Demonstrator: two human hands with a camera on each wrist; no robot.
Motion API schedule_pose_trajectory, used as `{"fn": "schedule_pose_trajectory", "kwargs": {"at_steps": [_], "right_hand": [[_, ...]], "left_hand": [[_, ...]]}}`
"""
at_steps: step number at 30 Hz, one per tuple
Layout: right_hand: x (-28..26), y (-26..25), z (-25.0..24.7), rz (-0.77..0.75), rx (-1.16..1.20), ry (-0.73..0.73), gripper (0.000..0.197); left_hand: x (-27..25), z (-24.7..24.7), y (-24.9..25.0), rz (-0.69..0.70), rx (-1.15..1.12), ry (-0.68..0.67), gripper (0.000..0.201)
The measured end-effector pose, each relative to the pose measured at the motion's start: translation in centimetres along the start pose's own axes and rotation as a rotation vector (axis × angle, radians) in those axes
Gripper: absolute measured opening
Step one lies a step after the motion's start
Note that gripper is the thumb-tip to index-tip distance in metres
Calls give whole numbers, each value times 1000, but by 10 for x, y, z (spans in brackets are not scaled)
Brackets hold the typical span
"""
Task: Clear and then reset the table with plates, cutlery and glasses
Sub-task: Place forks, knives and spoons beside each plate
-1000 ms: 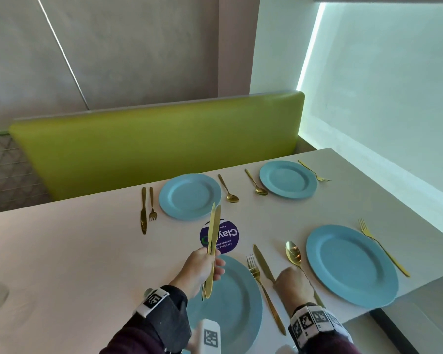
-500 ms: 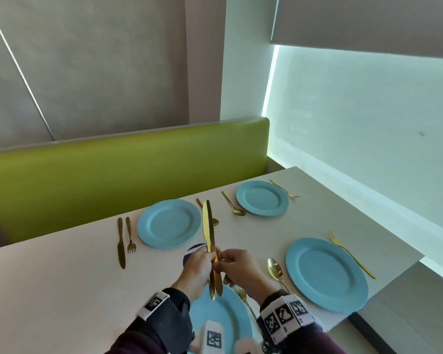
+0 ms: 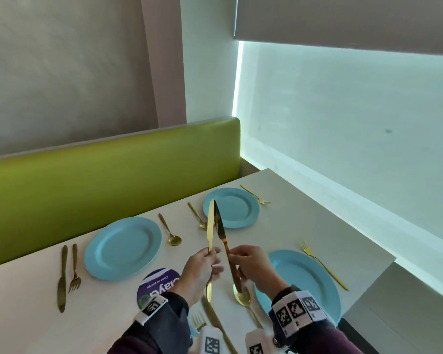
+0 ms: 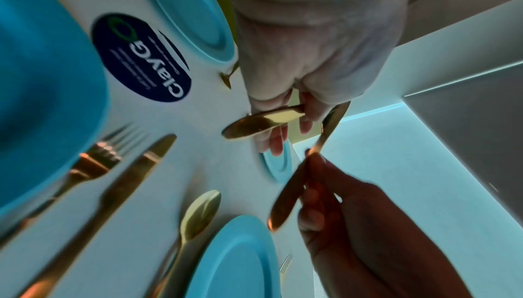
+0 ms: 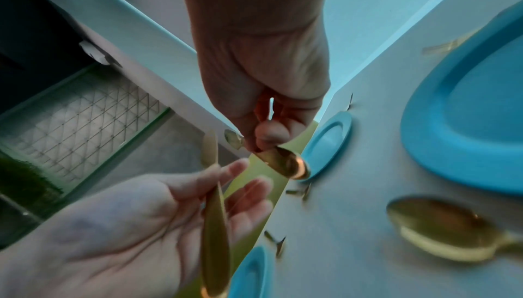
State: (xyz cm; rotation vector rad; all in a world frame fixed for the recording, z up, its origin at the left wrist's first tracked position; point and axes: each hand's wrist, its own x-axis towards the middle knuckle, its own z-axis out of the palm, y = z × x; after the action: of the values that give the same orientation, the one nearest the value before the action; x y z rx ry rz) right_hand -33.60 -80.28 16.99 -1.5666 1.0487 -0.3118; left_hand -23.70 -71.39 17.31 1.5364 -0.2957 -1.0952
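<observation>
1. The left hand [image 3: 201,268] pinched one gold knife [image 3: 210,232] upright above the desk [image 3: 23,302].
2. The right hand [image 3: 251,265] gripped a second knife [image 3: 221,233] — blades nearly touching at their tips, over the place settings.

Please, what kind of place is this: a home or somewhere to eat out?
Probably a cafe or canteen dining area rather than a home. A long green padded bench runs along the table, which has a round printed sticker on its top, and several matching blue plates are laid with gold cutlery.
</observation>
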Motion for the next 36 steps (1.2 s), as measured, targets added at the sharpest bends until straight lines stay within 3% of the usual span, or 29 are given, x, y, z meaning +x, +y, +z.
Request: {"fn": "schedule_pose_trajectory", "kwargs": {"at_steps": [8, 13, 17, 25, 36], "right_hand": [[81, 60, -160, 135, -207, 331, 15], [101, 102, -217, 309, -382, 350, 16], [112, 122, -235, 405, -511, 330, 16], [116, 137, -243, 453, -669, 264, 21], [119, 155, -242, 399, -591, 384, 17]], "left_hand": [[68, 58, 15, 1, -23, 58, 21], [93, 77, 10, -22, 19, 42, 19], [107, 89, 8, -60, 26, 33, 19], [126, 102, 4, -102, 45, 38, 16], [127, 111, 2, -102, 58, 20, 18]]}}
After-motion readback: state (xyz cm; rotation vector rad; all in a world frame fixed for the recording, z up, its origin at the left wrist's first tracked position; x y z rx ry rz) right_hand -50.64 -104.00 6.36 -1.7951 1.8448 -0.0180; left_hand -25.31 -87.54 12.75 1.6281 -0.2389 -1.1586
